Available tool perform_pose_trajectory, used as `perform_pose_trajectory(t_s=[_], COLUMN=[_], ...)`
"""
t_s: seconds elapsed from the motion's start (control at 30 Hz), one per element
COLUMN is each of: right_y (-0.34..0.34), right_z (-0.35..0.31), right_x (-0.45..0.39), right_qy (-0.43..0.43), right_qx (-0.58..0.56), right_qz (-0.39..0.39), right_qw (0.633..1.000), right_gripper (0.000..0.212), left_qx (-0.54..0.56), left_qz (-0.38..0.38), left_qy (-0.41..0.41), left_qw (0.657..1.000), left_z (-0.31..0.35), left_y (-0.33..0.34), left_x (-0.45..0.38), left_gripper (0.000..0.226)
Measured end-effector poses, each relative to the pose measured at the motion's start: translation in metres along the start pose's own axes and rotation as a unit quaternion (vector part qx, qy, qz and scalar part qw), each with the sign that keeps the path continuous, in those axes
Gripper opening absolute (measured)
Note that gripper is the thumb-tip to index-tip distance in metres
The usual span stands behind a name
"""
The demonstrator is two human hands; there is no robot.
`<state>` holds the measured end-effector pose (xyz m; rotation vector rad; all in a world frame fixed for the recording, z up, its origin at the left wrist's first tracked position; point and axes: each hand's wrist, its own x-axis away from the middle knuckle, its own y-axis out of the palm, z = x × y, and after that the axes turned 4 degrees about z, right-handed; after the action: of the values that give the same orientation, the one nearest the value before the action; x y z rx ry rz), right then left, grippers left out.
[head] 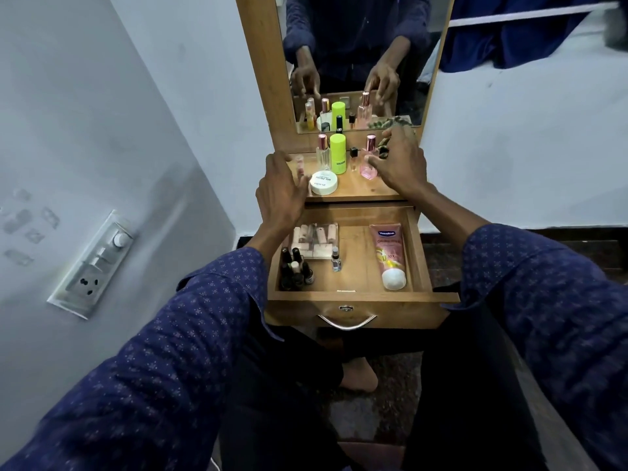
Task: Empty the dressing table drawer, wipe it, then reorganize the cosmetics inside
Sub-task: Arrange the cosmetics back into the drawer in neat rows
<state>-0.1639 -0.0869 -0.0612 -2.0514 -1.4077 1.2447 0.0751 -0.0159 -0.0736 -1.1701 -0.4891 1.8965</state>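
Two hands — left hand (280, 188) and right hand (401, 161) — hover loose-fingered, holding nothing; we'd grip the fragile, slippery pink bottle (369, 161) by its body.

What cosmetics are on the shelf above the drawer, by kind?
Pink-capped perfume bottles: 2
Neon green bottle: 1
Black-capped vial: 1
White round jar: 1
Pink tube: 1
Total: 6
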Motion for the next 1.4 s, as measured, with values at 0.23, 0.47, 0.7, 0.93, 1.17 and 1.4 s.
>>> perform_pose_trajectory(t_s=[0.23,0.47,0.7,0.93,1.17,1.4], right_y=[0.018,0.011,-0.009,-0.012,0.005,0.001], right_z=[-0.004,-0.007,-0.011,-0.013,-0.014,-0.009], right_x=[-0.005,0.015,0.093,0.165,0.197,0.198], right_qy=[0.012,-0.005,-0.017,0.023,0.042,0.059], right_qx=[-0.005,-0.064,-0.107,-0.119,-0.1,-0.044], right_qz=[-0.003,0.022,0.023,-0.018,-0.076,-0.093], right_qw=[1.0,0.998,0.994,0.992,0.991,0.993], right_gripper=[0.014,0.015,0.018,0.019,0.02,0.018], left_qx=[0.002,0.074,0.189,0.209,0.179,0.138], left_qz=[-0.007,-0.013,-0.087,-0.186,-0.275,-0.337], left_qy=[-0.018,-0.027,-0.007,-0.035,-0.032,0.01], left_qw=[1.0,0.997,0.978,0.96,0.944,0.931], left_z=[0.002,0.001,-0.004,-0.028,-0.052,-0.065], left_y=[0.01,0.003,-0.025,-0.058,-0.078,-0.083], left_x=[-0.011,-0.005,0.036,0.077,0.09,0.089], left_gripper=[0.027,0.019,0.019,0.016,0.018,0.021])
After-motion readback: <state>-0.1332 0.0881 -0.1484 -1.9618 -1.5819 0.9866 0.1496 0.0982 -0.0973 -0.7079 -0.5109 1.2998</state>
